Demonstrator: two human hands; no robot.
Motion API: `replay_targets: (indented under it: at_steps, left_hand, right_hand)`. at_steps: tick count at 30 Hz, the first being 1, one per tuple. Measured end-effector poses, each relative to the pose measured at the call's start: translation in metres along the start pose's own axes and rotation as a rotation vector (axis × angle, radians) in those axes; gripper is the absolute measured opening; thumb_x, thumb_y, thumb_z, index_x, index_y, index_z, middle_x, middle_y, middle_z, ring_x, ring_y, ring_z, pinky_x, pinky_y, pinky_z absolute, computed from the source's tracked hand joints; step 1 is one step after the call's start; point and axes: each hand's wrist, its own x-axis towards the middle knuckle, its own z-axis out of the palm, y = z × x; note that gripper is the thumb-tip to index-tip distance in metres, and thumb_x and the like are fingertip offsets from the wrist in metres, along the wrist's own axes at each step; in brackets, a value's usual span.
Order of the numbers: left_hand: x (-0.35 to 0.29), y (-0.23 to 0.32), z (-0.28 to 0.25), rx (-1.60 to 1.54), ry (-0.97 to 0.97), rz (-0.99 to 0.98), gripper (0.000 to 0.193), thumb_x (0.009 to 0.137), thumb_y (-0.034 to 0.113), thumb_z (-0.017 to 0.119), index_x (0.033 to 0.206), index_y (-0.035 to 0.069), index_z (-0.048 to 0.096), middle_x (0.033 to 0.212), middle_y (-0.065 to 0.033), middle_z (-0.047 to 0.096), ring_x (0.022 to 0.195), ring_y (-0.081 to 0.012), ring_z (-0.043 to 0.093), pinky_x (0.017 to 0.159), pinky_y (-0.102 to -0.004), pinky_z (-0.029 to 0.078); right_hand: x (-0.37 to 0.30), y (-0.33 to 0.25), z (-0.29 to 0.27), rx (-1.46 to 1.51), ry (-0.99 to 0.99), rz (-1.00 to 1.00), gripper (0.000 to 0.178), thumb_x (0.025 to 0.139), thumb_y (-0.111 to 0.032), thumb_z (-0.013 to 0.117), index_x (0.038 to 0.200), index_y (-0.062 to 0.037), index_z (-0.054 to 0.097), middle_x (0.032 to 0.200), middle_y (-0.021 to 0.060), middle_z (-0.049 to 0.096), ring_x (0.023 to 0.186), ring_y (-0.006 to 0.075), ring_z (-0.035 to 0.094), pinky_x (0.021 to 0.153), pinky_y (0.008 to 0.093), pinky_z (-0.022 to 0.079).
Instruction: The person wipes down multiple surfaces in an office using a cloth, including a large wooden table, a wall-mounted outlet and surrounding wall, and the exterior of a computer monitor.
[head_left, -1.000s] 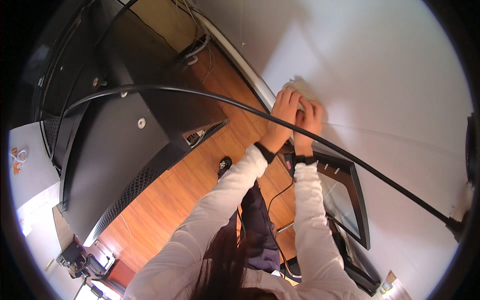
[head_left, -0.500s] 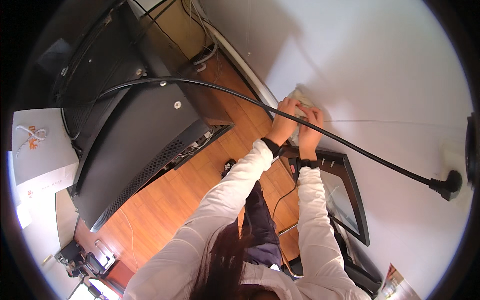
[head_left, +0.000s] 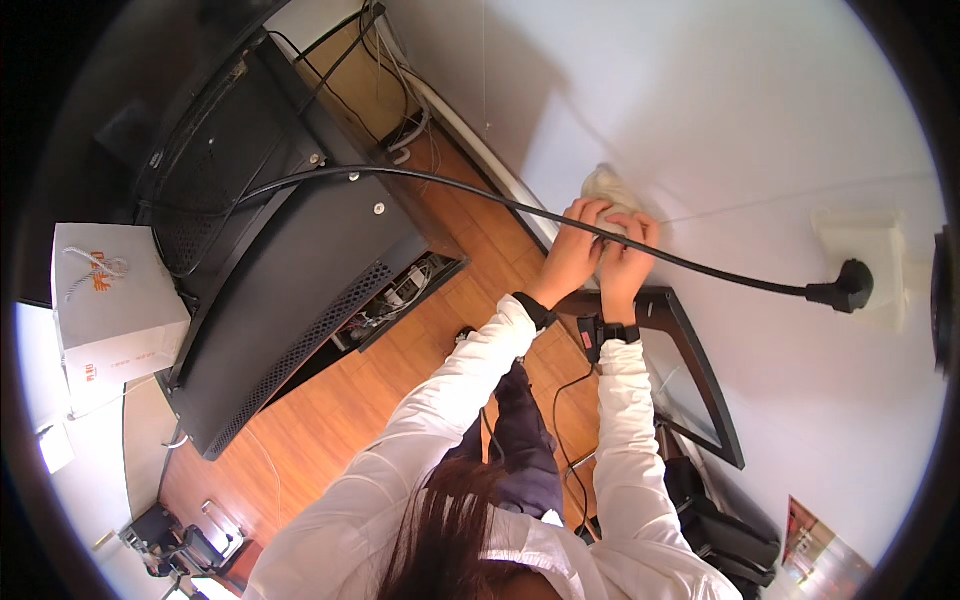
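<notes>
Both of my hands are together in front of the white wall (head_left: 700, 110), just behind a black power cord (head_left: 470, 192). A crumpled beige bundle that looks like cloth (head_left: 603, 184) shows above and between the fingers. My left hand (head_left: 575, 255) curls round its near left side. My right hand (head_left: 628, 258) presses on it from the right with bent fingers. The bundle's lower part is hidden by the hands, and I cannot tell whether it touches the wall. Both wrists have dark bands over white sleeves.
The cord runs from a large black cabinet (head_left: 300, 280) on the left to a plug (head_left: 845, 287) in a white wall socket (head_left: 880, 245). A white paper bag (head_left: 115, 295) stands beside the cabinet. Below my hands, a black frame (head_left: 705, 375) leans at the wall above wooden floor (head_left: 300, 440).
The view has shifted, so the cabinet, bag and plug sit differently in it. Both hands stay on the beige bundle, and more of it shows above the fingers.
</notes>
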Motion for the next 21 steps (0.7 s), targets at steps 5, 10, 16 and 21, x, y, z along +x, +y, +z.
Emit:
replay_targets:
  at_steps: [5, 10, 16, 21]
  left_hand:
    - [-0.003, -0.003, 0.016, 0.134, -0.181, -0.003, 0.050, 0.076, -0.002, 0.060, 0.124, -0.002, 0.045, 0.128, -0.0205, 0.046, 0.119, -0.0405, 0.041, 0.101, -0.0451, 0.037]
    - [-0.005, 0.016, 0.006, 0.030, -0.160, 0.070, 0.059, 0.078, 0.002, 0.061, 0.133, 0.000, 0.041, 0.136, -0.0211, 0.043, 0.127, -0.0404, 0.039, 0.105, -0.0446, 0.036]
    - [-0.013, -0.004, 0.016, 0.057, -0.230, 0.022, 0.064, 0.075, -0.002, 0.063, 0.135, 0.001, 0.039, 0.140, -0.0202, 0.038, 0.127, -0.0406, 0.040, 0.102, -0.0421, 0.038]
    - [-0.033, -0.011, -0.026, -0.516, -0.565, -0.405, 0.059, 0.086, 0.015, 0.049, 0.142, 0.007, 0.036, 0.142, -0.0117, 0.040, 0.130, -0.0250, 0.042, 0.101, -0.0345, 0.040]
  right_hand:
    - [-0.011, 0.030, -0.001, -0.051, -0.056, 0.016, 0.029, 0.075, 0.009, 0.048, 0.095, -0.0044, 0.065, 0.103, 0.0159, 0.054, 0.088, 0.0365, 0.057, 0.078, 0.0423, 0.048]
    - [-0.023, 0.005, -0.014, -0.152, 0.031, 0.004, 0.026, 0.075, 0.008, 0.049, 0.097, 0.0022, 0.060, 0.109, 0.0176, 0.055, 0.092, 0.0375, 0.057, 0.080, 0.0417, 0.047]
    - [-0.021, 0.004, -0.021, -0.196, -0.102, -0.008, 0.023, 0.075, 0.007, 0.051, 0.094, 0.0007, 0.061, 0.105, 0.0171, 0.058, 0.092, 0.0377, 0.057, 0.077, 0.0431, 0.048]
    - [-0.056, -0.028, -0.054, -0.089, -0.121, -0.024, 0.018, 0.070, 0.007, 0.055, 0.078, -0.0075, 0.061, 0.094, 0.0107, 0.055, 0.087, 0.0334, 0.058, 0.074, 0.0400, 0.047]
